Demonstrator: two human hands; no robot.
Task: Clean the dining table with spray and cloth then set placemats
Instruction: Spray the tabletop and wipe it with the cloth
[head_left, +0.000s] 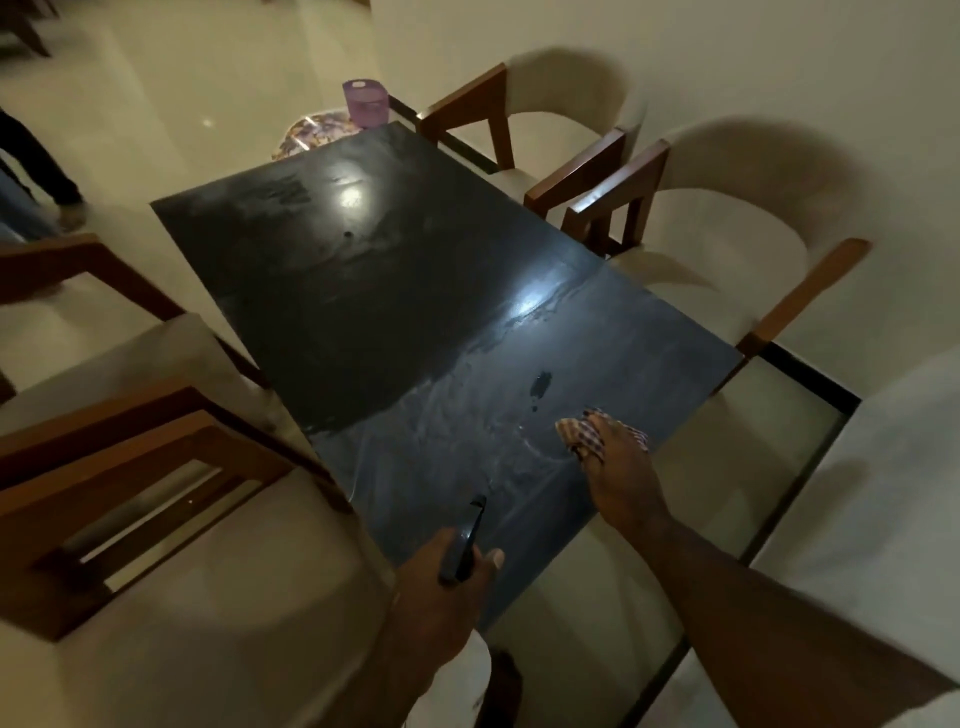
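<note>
A dark glossy dining table (363, 291) runs away from me, streaked with wet smears and a small dark puddle (540, 384). My right hand (618, 462) presses a checked cloth (584, 434) flat on the near right part of the tabletop. My left hand (447, 582) grips a dark spray bottle (467, 540) by its trigger head, held over the near edge of the table; the bottle's body is hidden by the hand. A patterned round placemat stack (306, 135) lies just past the far end, partly out of sight.
Cream upholstered chairs with brown wooden arms ring the table: two on the right (566, 140), (727, 244), two on the left (156, 467). A purple basket (365, 102) stands past the far end. A person's legs (36, 166) show at the far left.
</note>
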